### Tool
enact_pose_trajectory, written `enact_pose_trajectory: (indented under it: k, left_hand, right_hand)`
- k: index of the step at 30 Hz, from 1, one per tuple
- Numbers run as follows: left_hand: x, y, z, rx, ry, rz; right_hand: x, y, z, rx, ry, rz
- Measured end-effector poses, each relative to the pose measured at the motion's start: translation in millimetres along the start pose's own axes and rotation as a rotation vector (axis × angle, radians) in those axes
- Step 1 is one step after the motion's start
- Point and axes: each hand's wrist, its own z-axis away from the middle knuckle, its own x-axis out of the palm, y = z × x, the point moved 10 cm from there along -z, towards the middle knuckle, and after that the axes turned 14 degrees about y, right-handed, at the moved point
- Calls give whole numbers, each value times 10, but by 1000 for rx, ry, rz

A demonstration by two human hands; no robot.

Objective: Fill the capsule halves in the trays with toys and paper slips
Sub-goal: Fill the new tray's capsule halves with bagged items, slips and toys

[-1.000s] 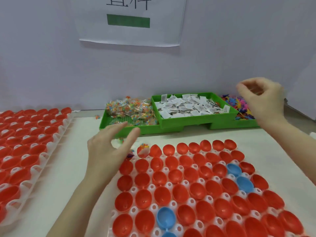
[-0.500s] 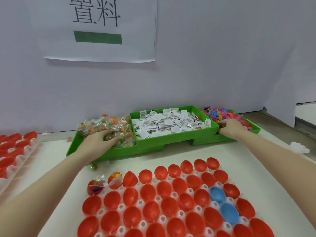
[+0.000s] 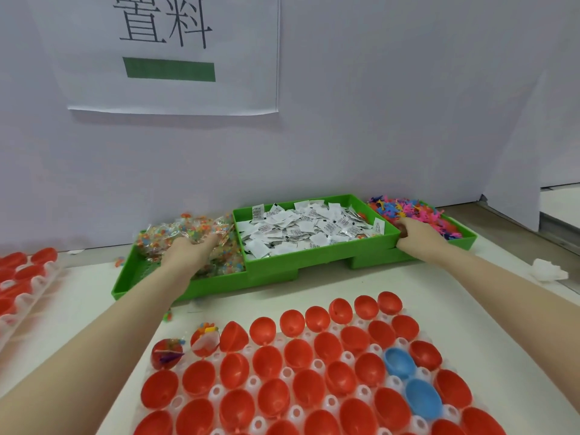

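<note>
Worktop (image 3: 314,285): white surface carrying all items below.

Capsule tray (image 3: 346,359), at 6 o'clock: white holder filled with open red capsule halves (image 3: 298,387); two blue capsule halves (image 3: 411,381) toward 4 o'clock. Two halves at the tray's 10 o'clock corner, the filled capsule halves (image 3: 185,346), hold a bagged toy and paper.

Second capsule tray (image 3: 22,284), at 9 o'clock: red halves, cut off by the frame edge.

Green bins, three, side by side at 12 o'clock. Left bin (image 3: 131,281): clear bagged toys (image 3: 188,230) of mixed colours. Middle bin (image 3: 314,259): white paper slips (image 3: 307,227). Right bin (image 3: 464,243): loose pink, blue and orange plastic toys (image 3: 417,211).

Paper sign (image 3: 169,54), on the wall at 11 o'clock: black characters above a green bar.

Left hand (image 3: 188,249): palm down in the left bin, fingers buried among the bagged toys; whether it has hold of any cannot be told.

Right hand (image 3: 414,233): in the right bin, fingers curled under at the edge of the plastic toys; contents of its grip cannot be told.

Crumpled white scrap (image 3: 549,271), at 3 o'clock.

Stray toy piece (image 3: 168,316) on the worktop, beside the left forearm.
</note>
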Motion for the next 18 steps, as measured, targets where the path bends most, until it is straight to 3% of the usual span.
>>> enact_pose_trajectory:
  k: [9, 15, 18]
  left_hand:
    - [-160, 62, 5, 30, 204, 110]
    - [-401, 102, 110, 47, 331, 121]
    - [-561, 152, 191, 95, 390, 174]
  right_hand:
    - [2, 54, -67, 57, 31, -152]
    - [-267, 22, -73, -4, 246, -181]
    - [-418, 55, -7, 52, 332, -221]
